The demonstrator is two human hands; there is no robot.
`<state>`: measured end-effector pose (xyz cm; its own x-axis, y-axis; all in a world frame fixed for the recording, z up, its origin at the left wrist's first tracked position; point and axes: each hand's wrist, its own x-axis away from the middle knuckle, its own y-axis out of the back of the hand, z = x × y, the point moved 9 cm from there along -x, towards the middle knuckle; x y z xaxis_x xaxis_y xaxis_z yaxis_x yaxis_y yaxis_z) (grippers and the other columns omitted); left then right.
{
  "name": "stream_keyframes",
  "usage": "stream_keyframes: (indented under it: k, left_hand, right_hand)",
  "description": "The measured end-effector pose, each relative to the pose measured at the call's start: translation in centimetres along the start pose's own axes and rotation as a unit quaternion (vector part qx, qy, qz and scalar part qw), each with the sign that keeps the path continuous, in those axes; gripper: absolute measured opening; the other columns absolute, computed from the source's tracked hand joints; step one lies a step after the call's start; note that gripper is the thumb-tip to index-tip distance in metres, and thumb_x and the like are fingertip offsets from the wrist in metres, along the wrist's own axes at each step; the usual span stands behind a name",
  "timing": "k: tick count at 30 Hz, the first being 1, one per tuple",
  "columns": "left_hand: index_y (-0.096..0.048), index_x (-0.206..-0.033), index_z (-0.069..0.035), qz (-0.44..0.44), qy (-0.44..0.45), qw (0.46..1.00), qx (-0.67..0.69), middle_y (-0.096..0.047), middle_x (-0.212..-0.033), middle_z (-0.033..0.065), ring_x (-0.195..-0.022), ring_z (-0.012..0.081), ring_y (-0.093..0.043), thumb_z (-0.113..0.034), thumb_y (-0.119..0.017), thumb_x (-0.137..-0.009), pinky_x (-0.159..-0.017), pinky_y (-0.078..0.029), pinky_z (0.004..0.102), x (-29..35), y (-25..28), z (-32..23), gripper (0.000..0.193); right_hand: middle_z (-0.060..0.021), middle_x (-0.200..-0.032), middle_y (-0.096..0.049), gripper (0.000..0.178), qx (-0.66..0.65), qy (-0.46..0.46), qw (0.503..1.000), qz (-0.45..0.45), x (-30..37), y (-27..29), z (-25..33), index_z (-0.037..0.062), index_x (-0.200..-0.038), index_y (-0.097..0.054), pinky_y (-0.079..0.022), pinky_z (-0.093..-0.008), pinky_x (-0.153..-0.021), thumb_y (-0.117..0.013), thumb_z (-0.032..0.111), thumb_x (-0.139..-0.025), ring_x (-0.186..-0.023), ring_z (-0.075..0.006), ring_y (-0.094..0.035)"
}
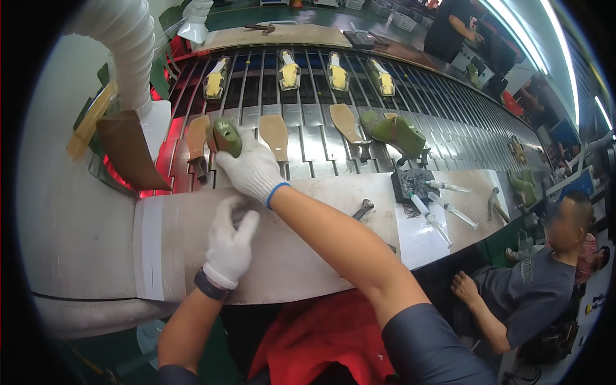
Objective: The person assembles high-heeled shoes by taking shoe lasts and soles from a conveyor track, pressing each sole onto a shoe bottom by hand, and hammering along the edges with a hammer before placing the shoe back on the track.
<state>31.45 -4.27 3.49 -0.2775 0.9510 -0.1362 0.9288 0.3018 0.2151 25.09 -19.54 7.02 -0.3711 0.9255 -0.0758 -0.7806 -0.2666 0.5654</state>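
My right hand [252,172], in a white knit glove with a blue cuff, is closed around a green shoe last [226,136] over the slatted metal conveyor. The last stands between two tan shoe soles, a left one [197,140] with a heel and another sole [274,137]. My left hand [230,242], also gloved and with a dark band at its wrist, is just below, over the pale bench. Its fingers are curved, thumb apart, and nothing shows in it. Farther right lie another heeled sole [347,123] and green lasted shoes [396,135].
Several lasted shoes with yellow patches [290,76] line the far rollers. On the bench are a dark block [412,185], several syringes [431,218] and a hammer [495,204]. A white duct [125,58] hangs at left. A person [532,282] sits at right.
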Motion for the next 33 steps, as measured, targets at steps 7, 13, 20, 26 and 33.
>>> stream_keyframes:
  k: [7, 13, 20, 26, 33]
  left_hand:
    - [-0.071, -0.12, 0.006, 0.121, -0.102, 0.974, -0.165, -0.076, -0.114, 0.0239, -0.108, 0.0379, -0.075, -0.02, -0.077, -0.095, -0.099, -0.059, 0.0443, -2.5, -3.7, -2.1, 0.036]
    - [-0.073, -0.108, 0.001, 0.133, -0.241, 0.942, -0.191, -0.075, -0.104, 0.0188, -0.095, 0.0391, -0.072, -0.019, -0.081, -0.088, -0.087, -0.057, 0.0467, -3.2, -5.5, -3.0, 0.03]
    - [-0.072, -0.107, -0.003, 0.158, -0.223, 0.953, -0.131, -0.073, -0.098, 0.0159, -0.089, 0.0394, -0.069, -0.016, -0.084, -0.082, -0.082, -0.054, 0.0493, -3.8, -4.7, -2.6, 0.031]
    - [-0.071, -0.109, -0.008, 0.148, -0.214, 0.945, -0.198, -0.072, -0.097, 0.012, -0.088, 0.0354, -0.069, -0.02, -0.088, -0.08, -0.078, -0.052, 0.047, -4.2, -4.3, -2.1, 0.035]
    - [-0.072, -0.108, -0.01, 0.155, -0.179, 0.96, -0.151, -0.074, -0.098, 0.0076, -0.087, 0.0315, -0.07, -0.022, -0.087, -0.08, -0.083, -0.053, 0.0458, -4.8, -4.8, -2.0, 0.034]
  right_hand:
    - [-0.0223, -0.107, -0.08, 0.053, 0.133, 0.088, 0.987, -0.028, -2.2, 6.8, 0.7, 0.003, -0.109, -0.083, -0.061, -0.0428, -0.092, -0.068, 0.052, -0.096, -0.102, -0.0361, -0.079]
    - [-0.0283, -0.137, -0.073, 0.055, 0.554, -0.122, 0.807, 0.166, -7.6, 15.6, -14.8, -0.0034, -0.141, -0.062, -0.059, -0.0481, -0.105, -0.067, 0.025, -0.095, -0.126, -0.0407, -0.073]
    - [-0.0365, -0.123, -0.073, 0.039, 0.235, -0.164, 0.949, -0.134, -16.4, 23.3, -19.7, -0.0067, -0.112, -0.076, -0.056, -0.0522, -0.106, -0.062, 0.027, -0.099, -0.122, -0.0469, -0.071]
    - [-0.0357, -0.124, -0.074, 0.052, 0.464, -0.029, 0.872, -0.155, -25.2, 24.4, -15.1, -0.0044, -0.113, -0.074, -0.058, -0.054, -0.103, -0.057, 0.043, -0.104, -0.116, -0.0489, -0.074]
    - [-0.0301, -0.137, -0.07, 0.08, 0.507, -0.16, 0.843, -0.079, -33.3, 21.1, -22.5, 0.0002, -0.145, -0.051, -0.058, -0.0504, -0.108, -0.078, 0.052, -0.091, -0.127, -0.0422, -0.072]
